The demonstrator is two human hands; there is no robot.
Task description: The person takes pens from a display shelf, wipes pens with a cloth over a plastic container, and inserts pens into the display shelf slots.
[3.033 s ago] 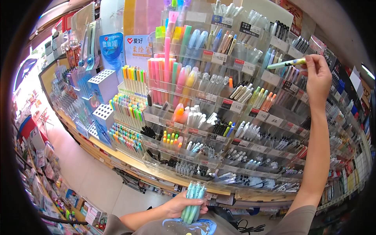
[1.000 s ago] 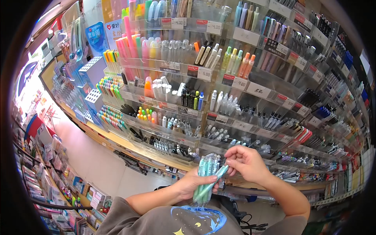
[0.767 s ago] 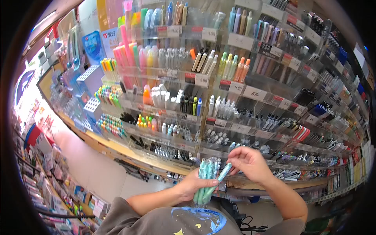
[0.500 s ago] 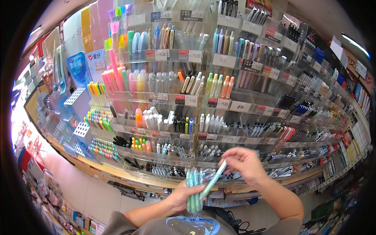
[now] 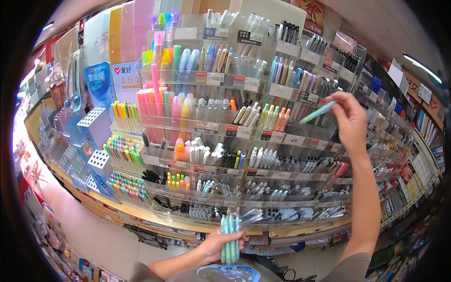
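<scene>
Low in front of my body, my left hand (image 5: 217,244) is closed around a bundle of green pens (image 5: 229,240) standing upright, their clear and pale tops pointing up. Raised on the right, my right hand (image 5: 350,120) pinches a single green pen (image 5: 315,114) near its bluish upper end. That pen is tilted, its paler green end pointing down and left, in front of a shelf tier of the clear pen rack (image 5: 310,134). Just left of it stand green and orange pens (image 5: 272,117).
Tiers of pens and markers fill the rack, with price tags (image 5: 243,132) along the fronts. Pink highlighters (image 5: 152,98) stand at left, beside white perforated boxes (image 5: 92,118). A wooden ledge (image 5: 188,226) runs under the rack, above a tiled floor (image 5: 89,221).
My right hand has lifted one pen away from the bundle, up and to the right toward the rack. My left hand keeps the other pens low. The view has shifted slightly.
</scene>
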